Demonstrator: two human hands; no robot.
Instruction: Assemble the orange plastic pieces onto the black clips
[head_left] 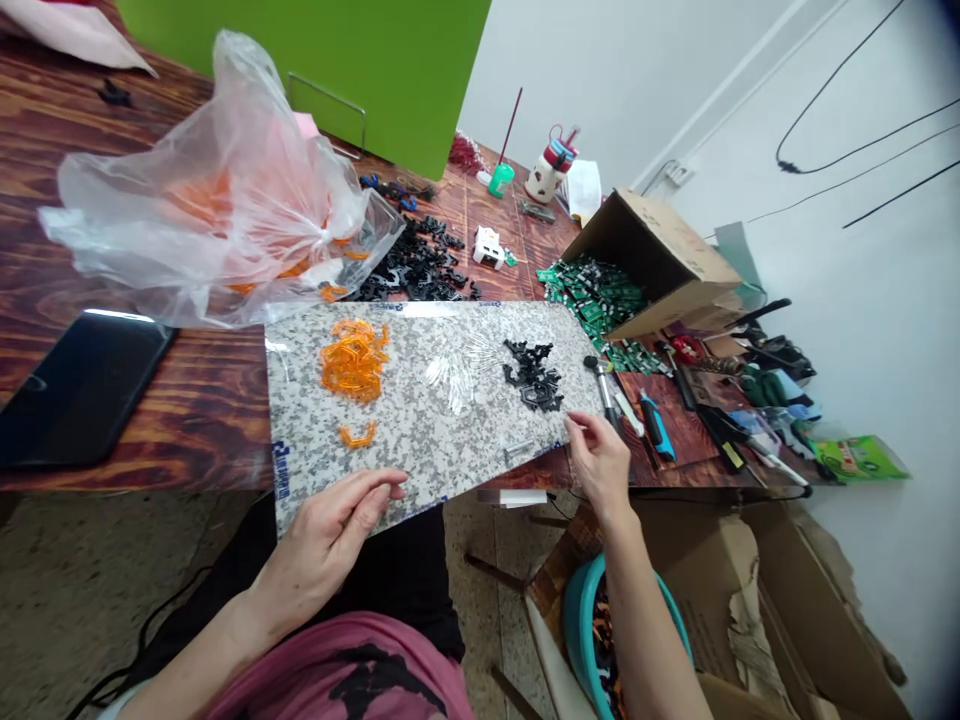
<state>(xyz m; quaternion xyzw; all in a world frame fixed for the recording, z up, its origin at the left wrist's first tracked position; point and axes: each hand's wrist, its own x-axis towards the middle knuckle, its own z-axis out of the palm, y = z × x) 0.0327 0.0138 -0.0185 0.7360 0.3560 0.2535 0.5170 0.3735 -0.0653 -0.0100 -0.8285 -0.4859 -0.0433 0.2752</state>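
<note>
A speckled grey board [420,420] lies over the edge of the wooden table. On it sit a heap of orange clips [354,360], one stray orange clip [356,437], a few clear plastic pieces [452,375] and a pile of small black parts [534,375]. My left hand [330,535] hovers at the board's near edge, fingers curled loosely and apart, holding nothing. My right hand [598,462] is at the board's near right corner, just below the black parts, fingers bent in a pinch; what they hold is too small to make out.
A clear plastic bag [217,190] with orange pieces lies at the back left, a black phone [79,385] at the left. More black parts [420,265], an open cardboard box [652,260] spilling green circuit boards [596,295], tools [652,420] at right, a teal bowl [581,620] below.
</note>
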